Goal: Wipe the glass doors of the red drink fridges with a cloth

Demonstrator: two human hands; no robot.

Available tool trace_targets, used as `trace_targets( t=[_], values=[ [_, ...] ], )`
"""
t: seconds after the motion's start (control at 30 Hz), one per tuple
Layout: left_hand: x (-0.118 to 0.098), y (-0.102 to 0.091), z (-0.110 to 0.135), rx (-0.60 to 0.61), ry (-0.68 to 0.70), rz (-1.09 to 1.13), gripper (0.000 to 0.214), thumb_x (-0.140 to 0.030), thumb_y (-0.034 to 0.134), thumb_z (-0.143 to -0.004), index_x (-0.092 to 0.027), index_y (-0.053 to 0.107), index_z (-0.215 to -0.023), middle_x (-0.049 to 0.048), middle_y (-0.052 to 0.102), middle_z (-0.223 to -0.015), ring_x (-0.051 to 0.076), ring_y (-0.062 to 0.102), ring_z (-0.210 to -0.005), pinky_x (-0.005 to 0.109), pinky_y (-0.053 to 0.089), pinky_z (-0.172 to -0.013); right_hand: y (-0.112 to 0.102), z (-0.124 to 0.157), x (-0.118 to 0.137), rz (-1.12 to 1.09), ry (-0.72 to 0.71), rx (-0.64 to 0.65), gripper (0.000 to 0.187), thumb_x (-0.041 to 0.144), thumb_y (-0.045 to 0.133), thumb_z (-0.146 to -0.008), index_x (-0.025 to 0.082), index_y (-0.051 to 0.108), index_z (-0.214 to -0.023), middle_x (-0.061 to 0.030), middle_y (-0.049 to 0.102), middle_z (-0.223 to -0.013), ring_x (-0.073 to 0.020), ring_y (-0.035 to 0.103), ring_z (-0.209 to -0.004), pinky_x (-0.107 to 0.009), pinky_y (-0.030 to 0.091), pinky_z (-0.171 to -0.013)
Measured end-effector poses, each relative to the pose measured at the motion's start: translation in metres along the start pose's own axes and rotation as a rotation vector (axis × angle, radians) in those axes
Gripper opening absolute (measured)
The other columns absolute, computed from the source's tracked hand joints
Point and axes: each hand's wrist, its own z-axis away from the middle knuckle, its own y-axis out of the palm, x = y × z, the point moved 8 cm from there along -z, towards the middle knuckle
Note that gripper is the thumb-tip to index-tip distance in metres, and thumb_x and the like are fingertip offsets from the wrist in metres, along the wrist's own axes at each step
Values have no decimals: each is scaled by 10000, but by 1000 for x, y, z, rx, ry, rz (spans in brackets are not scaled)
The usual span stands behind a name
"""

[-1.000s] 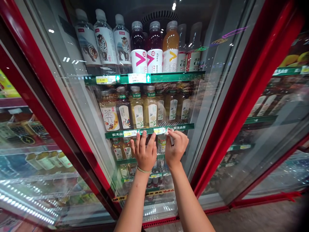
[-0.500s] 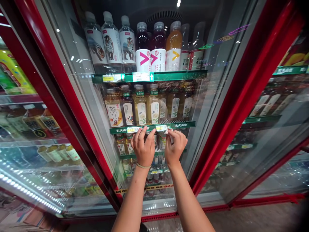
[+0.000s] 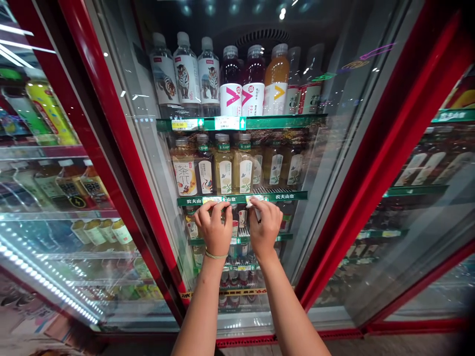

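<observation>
Pinching crumpled white tissue [image 3: 257, 214] in right hand [image 3: 264, 228], seemingly for fingertip control; holding left hand [image 3: 214, 231], apparently empty, half-curled before green Nongfu Spring shelf strip [image 3: 286, 197].

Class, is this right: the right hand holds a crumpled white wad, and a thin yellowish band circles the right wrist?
Wrong wrist: the head view shows the thin yellowish band on the left wrist; the right hand holds the crumpled white wad.

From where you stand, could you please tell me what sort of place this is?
Probably a shop's drinks section, judging by the red-framed cooler, the shelved bottles and the price tags.
</observation>
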Motion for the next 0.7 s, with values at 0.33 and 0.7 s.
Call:
trace_targets(
  t=[0.33,0.7],
  values=[
    [3,0,-3,62,12,-11,72,-266,665,-948,-233,721,-980,68,617,-986,219,568,-967,360,417,-927,-2,-8,1,12,2,-28,180,178,574,-992,240,653,-1142,-57,764,-1089,-187,671,-1006,-326,419,-851],
    [2,-1,-4,57,15,-4,69,-252,685,-935,-233,721,-990,68,600,-991,218,542,-941,357,416,-903,5,-7,10,12,-53,25,206,172,596,-978,254,655,-1157,-42,766,-1085,-183,672,-987,-324,404,-851]
  ],
)
